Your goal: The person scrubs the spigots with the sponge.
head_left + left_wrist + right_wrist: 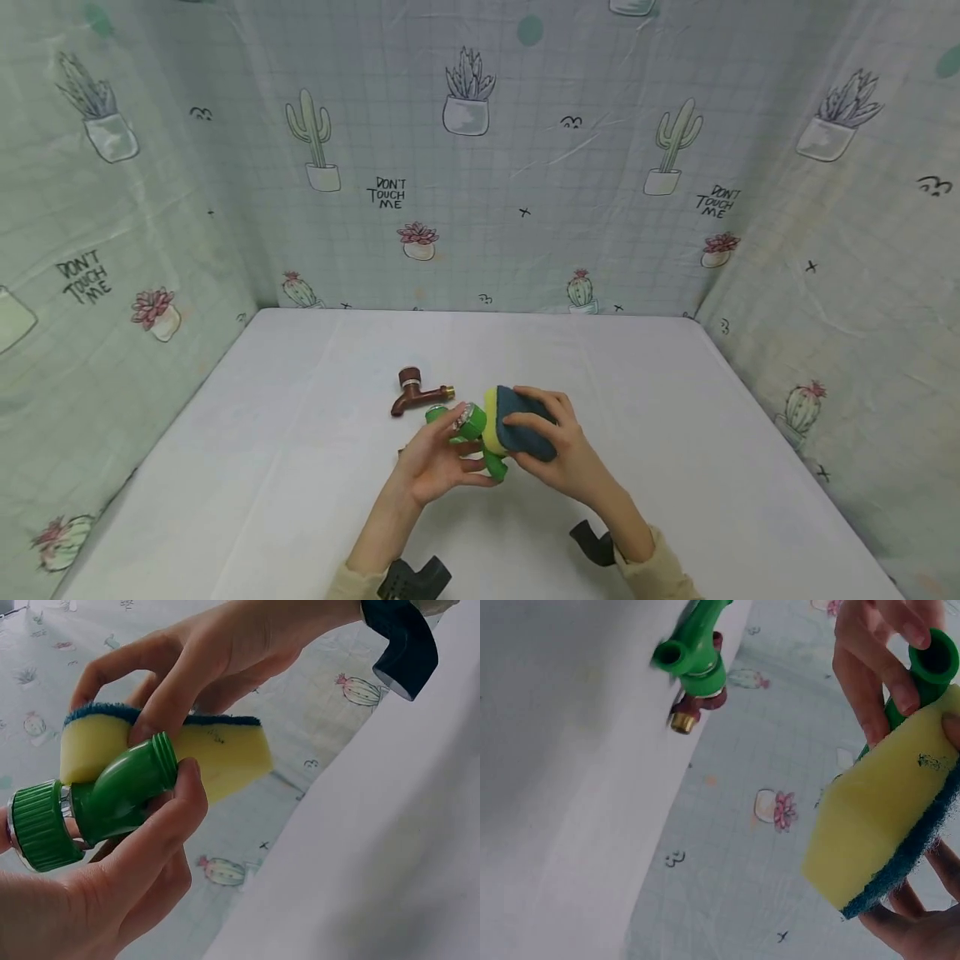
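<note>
My left hand grips a green plastic tap with a ribbed knob and a silver collar. In the left wrist view its threaded spout end points up beside my fingertip. My right hand holds a sponge, yellow foam with a dark blue scouring layer, fingers on the blue side and thumb on the foam. The sponge's yellow face lies against the green tap, above the table. Part of the tap is hidden behind the sponge and my left fingers.
On the white table, beyond my left hand, lies a brown tap with a brass end. A second green tap lies close to it, mostly behind my left hand in the head view. Patterned cloth walls enclose the table's back and sides.
</note>
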Demonstrator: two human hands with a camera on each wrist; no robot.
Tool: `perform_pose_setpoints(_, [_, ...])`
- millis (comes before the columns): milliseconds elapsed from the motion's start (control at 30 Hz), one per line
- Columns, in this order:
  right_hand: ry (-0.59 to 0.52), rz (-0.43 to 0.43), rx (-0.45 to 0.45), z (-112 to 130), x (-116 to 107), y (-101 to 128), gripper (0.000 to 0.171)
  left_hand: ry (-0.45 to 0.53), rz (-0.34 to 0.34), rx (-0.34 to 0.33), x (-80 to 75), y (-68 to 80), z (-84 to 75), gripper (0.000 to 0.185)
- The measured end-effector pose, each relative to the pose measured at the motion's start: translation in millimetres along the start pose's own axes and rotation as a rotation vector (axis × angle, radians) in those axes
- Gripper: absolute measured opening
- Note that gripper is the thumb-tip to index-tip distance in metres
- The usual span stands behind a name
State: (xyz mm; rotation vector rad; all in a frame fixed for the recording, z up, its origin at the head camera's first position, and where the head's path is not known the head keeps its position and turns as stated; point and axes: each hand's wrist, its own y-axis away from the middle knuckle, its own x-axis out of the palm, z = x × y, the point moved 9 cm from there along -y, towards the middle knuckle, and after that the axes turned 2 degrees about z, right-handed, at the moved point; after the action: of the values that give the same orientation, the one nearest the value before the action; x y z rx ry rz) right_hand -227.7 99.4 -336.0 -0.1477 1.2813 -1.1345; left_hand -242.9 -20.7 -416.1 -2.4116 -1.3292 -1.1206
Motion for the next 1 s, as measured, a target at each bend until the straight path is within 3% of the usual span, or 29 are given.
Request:
perform_pose_setpoints(200, [0.07,-0.087,0.094,-20,-7,0,0.046,-0.008,0.028,-0.027,2.5,-1.6,5.7,0.064])
perform_pose_setpoints(333, [0.04,-0.097,0.134,-24,-5,1,0.043,0.018,0.032,-0.02,2.1,-2.1,5.3,0.068])
perform_pose_setpoints(633, [-0.011,-0.083,0.1,-13,-5,4,0.046,0.049,0.025,-0.028,3.8,-5.3,3.1,0.063])
perform_pose_setpoints(1000, [-0.074,0.001,-0.001,7,5,11,0.043,0.011,-0.008,0.0,-3.1,-11.8,1.0,0.073])
